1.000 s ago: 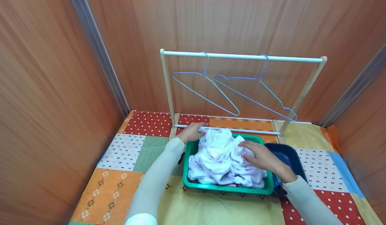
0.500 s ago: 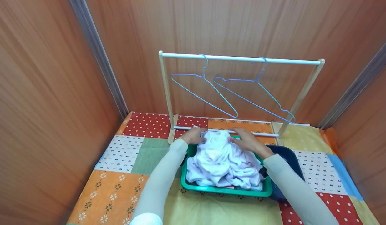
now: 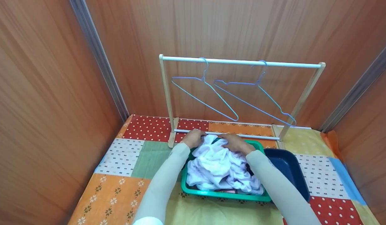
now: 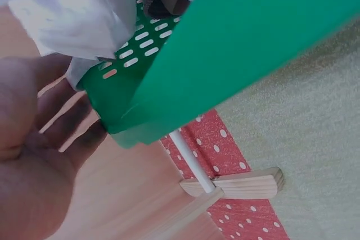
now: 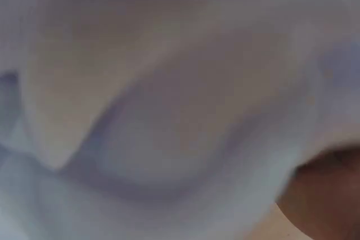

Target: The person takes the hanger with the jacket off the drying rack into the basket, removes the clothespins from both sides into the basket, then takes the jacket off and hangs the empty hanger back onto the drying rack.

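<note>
A crumpled heap of white cloth point(image 3: 215, 164) fills a green plastic basket point(image 3: 226, 195). My left hand point(image 3: 194, 138) holds the cloth at the far left corner. In the left wrist view, that hand's fingers point(image 4: 84, 141) reach past the end of the basket, and a fold of cloth lies against them. At the far side, my right hand point(image 3: 234, 143) grips another part of the heap, its fingertips hidden behind the folds. A small dark gap shows between the two gripped parts. Blurred cloth covers most of the right wrist view.
Behind the basket stands a small wooden rack point(image 3: 302, 92) with a white top bar. Two blue wire hangers point(image 3: 218, 93) hang from it. To the right lies a dark blue tray point(image 3: 285, 165), partly behind my right sleeve. A patchwork cloth point(image 3: 118, 187) covers the surface; wood panels enclose it.
My right hand has moved left and away from me, from the heap's right side to its far edge. The left hand has shifted slightly right. The cloth's far end is bunched differently.
</note>
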`<state>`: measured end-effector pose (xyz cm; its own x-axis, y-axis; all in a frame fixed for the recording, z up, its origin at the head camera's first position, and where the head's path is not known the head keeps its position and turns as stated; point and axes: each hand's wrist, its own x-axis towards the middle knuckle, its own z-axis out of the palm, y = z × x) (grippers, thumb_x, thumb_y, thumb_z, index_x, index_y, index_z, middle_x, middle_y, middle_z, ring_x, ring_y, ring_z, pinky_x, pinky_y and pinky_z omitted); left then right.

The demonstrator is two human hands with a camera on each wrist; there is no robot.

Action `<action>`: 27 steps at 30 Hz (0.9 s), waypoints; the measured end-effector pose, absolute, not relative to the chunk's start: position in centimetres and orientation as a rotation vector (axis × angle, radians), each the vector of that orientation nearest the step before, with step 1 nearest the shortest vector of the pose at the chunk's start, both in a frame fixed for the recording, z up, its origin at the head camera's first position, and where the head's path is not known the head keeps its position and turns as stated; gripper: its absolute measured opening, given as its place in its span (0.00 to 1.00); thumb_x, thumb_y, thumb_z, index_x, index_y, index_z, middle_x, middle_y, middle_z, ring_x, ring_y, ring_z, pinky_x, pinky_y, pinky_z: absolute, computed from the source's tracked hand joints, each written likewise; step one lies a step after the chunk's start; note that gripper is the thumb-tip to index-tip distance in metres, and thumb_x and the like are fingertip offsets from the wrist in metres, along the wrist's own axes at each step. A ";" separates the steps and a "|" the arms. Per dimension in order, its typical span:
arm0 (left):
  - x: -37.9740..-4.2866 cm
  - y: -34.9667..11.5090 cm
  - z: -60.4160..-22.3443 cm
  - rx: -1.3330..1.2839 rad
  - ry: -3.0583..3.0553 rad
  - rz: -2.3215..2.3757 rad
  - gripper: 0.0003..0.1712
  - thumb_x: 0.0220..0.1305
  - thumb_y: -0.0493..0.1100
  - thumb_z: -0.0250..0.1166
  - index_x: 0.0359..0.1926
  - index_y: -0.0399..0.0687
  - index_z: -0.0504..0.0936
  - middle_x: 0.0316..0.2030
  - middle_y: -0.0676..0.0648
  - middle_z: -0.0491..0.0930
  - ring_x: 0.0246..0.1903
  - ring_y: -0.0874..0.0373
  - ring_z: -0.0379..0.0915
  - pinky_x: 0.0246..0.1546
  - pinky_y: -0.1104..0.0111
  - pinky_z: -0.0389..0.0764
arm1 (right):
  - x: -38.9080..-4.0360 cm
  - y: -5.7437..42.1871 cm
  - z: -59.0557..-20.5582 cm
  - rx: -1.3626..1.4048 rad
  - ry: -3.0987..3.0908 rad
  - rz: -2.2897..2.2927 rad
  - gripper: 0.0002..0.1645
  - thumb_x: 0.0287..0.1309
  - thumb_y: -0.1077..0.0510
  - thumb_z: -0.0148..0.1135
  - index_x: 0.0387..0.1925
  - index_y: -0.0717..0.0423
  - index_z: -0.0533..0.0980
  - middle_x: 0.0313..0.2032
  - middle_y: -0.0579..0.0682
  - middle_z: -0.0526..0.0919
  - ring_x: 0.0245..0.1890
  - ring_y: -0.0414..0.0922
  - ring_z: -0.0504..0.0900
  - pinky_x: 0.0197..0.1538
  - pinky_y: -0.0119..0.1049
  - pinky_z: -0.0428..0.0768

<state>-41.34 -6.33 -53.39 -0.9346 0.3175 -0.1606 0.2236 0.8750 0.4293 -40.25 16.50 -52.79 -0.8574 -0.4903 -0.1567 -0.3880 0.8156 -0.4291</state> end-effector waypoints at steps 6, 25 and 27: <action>-41.0 -5.8 -53.0 0.467 2.862 0.617 0.13 0.71 0.46 0.60 0.53 0.53 0.81 0.49 0.49 0.83 0.52 0.55 0.79 0.58 0.59 0.79 | -40.5 16.2 -53.3 -0.726 2.847 -0.674 0.15 0.65 0.61 0.61 0.52 0.59 0.82 0.51 0.58 0.84 0.54 0.57 0.80 0.59 0.53 0.77; -35.2 -5.5 -48.3 0.814 2.740 1.045 0.11 0.75 0.47 0.53 0.53 0.52 0.75 0.44 0.50 0.81 0.42 0.59 0.79 0.49 0.68 0.81 | -36.6 18.0 -51.3 -0.764 2.886 -0.972 0.15 0.68 0.59 0.56 0.55 0.55 0.77 0.49 0.53 0.85 0.50 0.50 0.83 0.55 0.49 0.80; -34.1 -5.6 -48.1 0.905 2.740 0.983 0.11 0.75 0.47 0.52 0.52 0.52 0.75 0.43 0.51 0.82 0.39 0.61 0.77 0.45 0.71 0.80 | -35.7 18.2 -50.9 -0.820 2.880 -0.970 0.21 0.68 0.60 0.56 0.61 0.54 0.73 0.53 0.54 0.84 0.54 0.51 0.82 0.58 0.49 0.79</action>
<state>-34.08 -5.59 -48.13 -0.8197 0.5627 0.1074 0.5027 0.6167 0.6058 -35.69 18.24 -50.92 -0.8641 -0.4750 0.1663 -0.4788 0.6743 -0.5622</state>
